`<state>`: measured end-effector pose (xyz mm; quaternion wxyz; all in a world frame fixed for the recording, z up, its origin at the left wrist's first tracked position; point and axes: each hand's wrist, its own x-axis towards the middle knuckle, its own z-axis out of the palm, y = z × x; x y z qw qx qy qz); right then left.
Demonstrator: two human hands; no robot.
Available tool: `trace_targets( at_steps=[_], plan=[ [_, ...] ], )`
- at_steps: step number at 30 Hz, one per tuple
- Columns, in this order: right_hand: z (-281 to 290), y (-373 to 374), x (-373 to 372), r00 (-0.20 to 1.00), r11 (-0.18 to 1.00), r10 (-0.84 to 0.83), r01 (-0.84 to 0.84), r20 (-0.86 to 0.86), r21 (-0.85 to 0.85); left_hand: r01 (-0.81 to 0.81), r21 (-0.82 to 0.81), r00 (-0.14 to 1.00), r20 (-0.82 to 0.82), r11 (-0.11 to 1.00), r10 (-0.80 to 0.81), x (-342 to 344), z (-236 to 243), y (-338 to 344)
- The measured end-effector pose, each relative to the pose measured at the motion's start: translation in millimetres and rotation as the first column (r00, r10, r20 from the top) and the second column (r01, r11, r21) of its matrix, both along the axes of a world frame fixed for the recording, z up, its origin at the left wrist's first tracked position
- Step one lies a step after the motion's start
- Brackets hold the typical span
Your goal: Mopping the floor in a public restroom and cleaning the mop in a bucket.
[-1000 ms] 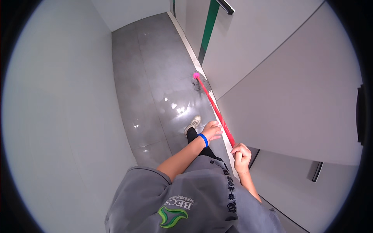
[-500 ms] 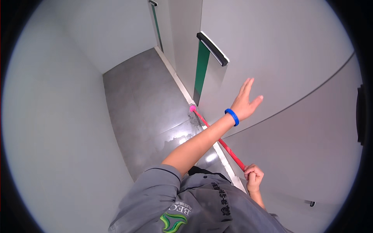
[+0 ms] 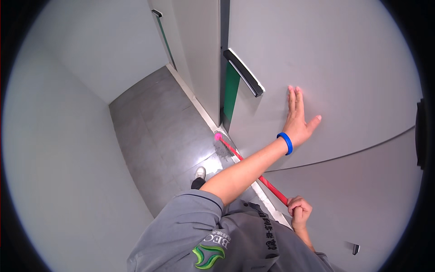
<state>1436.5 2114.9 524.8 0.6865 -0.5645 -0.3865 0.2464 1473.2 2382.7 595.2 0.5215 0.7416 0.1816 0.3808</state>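
My left hand (image 3: 297, 127), a blue band at its wrist, lies with fingers stretched out against a light grey door panel (image 3: 353, 77). Below and to the right, my right hand (image 3: 299, 211) is wrapped round the red pole (image 3: 273, 190) of a mop. The pole slants down and away to the left, passing behind my left forearm. At its far end a pink joint (image 3: 218, 136) meets the dark, wet-looking mop head (image 3: 222, 149), which rests on the floor by the door's foot.
A black bar fitting (image 3: 244, 73) with a green strip below sits at the door's edge, beside a dark gap (image 3: 224, 68). Grey floor tiles (image 3: 149, 122) have a shiny patch by the mop. A pale sill (image 3: 195, 102) runs along the panels. My shoe (image 3: 200, 172) shows; a wall (image 3: 68, 149) stands left.
My left hand has moved right, onto the door. The door has swung from the neighbouring panel, and a dark gap shows between them. My shoe has come into view.
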Motion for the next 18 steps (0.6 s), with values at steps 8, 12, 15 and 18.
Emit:
trace_targets(
  at_steps=[8, 12, 15, 18],
  plan=[
    [-38, 80, -72, 0.988, 0.988, -0.152, 0.153, -0.026, 0.035, 0.294, -0.029, 0.956, -0.011, 0.955, -0.294, -33, -51, 53],
    [-48, 135, -137, 0.975, 0.974, -0.222, 0.223, -0.026, 0.042, 0.470, 0.024, 0.883, -0.009, 0.883, -0.470, -49, -81, 94],
    [-61, 178, -197, 0.953, 0.953, -0.303, 0.303, 0.021, 0.005, 0.651, -0.108, 0.759, 0.076, 0.752, -0.646, -52, -140, 134],
    [-64, 218, -257, 0.910, 0.910, -0.414, 0.414, 0.031, -0.001, 0.592, -0.210, 0.787, -0.054, 0.778, -0.614, -103, -216, 168]
  ],
)
